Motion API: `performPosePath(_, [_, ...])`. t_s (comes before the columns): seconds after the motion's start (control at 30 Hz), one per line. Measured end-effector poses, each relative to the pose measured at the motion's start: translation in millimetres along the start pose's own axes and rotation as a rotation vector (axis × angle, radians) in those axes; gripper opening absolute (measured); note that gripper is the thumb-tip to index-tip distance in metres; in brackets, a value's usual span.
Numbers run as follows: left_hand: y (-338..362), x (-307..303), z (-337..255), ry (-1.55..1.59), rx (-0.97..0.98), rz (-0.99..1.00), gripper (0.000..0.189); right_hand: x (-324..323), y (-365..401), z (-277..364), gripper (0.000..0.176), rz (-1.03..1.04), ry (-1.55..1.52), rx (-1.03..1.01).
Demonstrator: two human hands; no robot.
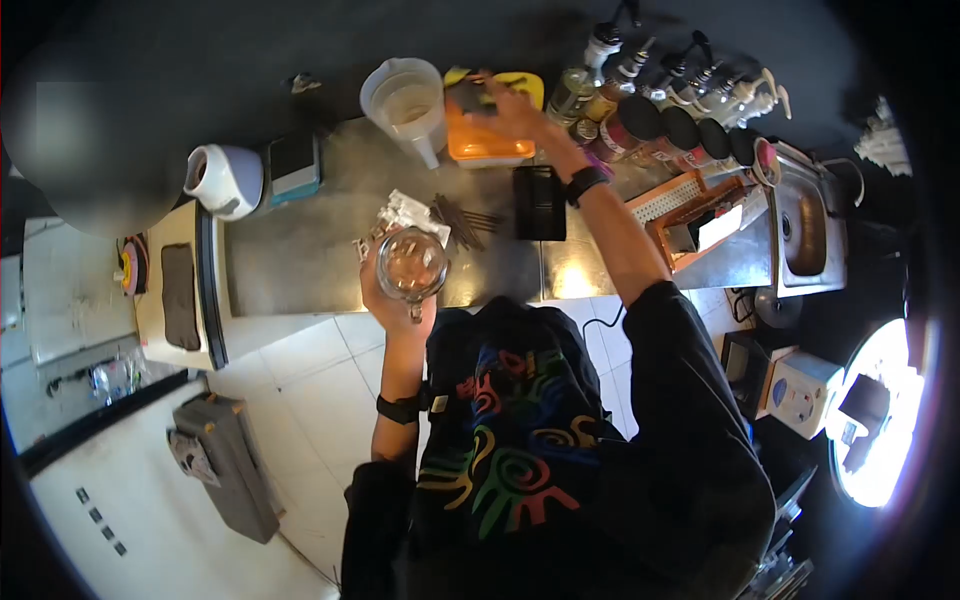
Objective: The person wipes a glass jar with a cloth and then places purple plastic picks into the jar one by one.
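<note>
My left hand (383, 308) is closed around a clear glass vessel (412, 262), seen from above and held over the front edge of the metal counter. A small knob or handle shows on its near side. My right hand (515, 115) reaches to the back of the counter, fingers apart over an orange and yellow container (492, 148). Dark contents (466, 98) lie beneath those fingers; what they are I cannot make out. To the left of the container stands a translucent measuring jug (405, 100). Crumpled white packets (408, 215) and thin brown sticks (465, 222) lie just beyond the glass.
Pump bottles (603, 85) and dark-lidded jars (632, 125) line the back right. A black tray (539, 203), a wooden box (690, 215) and a sink (803, 230) stand rightward. On the left are a white kettle-like vessel (225, 182) and a teal-edged device (294, 168).
</note>
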State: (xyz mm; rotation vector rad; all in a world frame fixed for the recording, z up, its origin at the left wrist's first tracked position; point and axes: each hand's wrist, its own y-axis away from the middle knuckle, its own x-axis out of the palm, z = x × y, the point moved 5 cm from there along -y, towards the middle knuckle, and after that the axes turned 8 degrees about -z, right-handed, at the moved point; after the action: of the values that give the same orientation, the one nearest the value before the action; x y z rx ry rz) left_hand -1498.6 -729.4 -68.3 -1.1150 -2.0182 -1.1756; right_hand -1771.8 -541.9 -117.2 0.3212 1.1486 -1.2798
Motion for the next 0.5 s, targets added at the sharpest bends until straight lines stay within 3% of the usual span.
performPosePath(0.07, [1.1, -4.3, 1.4, 0.030, 0.023, -0.032, 0.038, -22.2, 17.5, 18.6, 0.049, -0.240, 0.002, -0.074])
performPosePath(0.13, [13.5, 16.4, -0.6, -0.039, 0.019, -0.144, 0.049, -45.1, 36.2, 3.2, 0.027, -0.385, -0.325, 0.076])
performPosePath(0.17, [15.7, 17.0, -4.8, -0.125, 0.080, -0.194, 0.047, -52.1, 54.3, -9.5, 0.019, -0.388, -0.394, 0.357])
performPosePath(0.23, [15.3, 5.0, -11.0, -0.259, 0.182, -0.218, 0.042, -55.8, 92.1, -43.4, 0.021, -0.315, -0.241, 0.537])
performPosePath(0.3, [5.0, -15.9, -11.6, -0.308, 0.158, -0.136, 0.042, -29.7, 135.1, -102.9, 0.022, -0.269, 0.010, 0.539])
performPosePath(0.37, [0.1, -18.6, -5.2, -0.272, 0.095, -0.066, 0.042, -21.7, 154.9, -139.6, 0.023, -0.288, 0.076, 0.522])
performPosePath(0.5, [-1.9, -3.2, 8.6, -0.191, -0.008, -0.189, 0.044, -26.1, 148.9, -134.4, 0.030, -0.167, 0.198, 0.621])
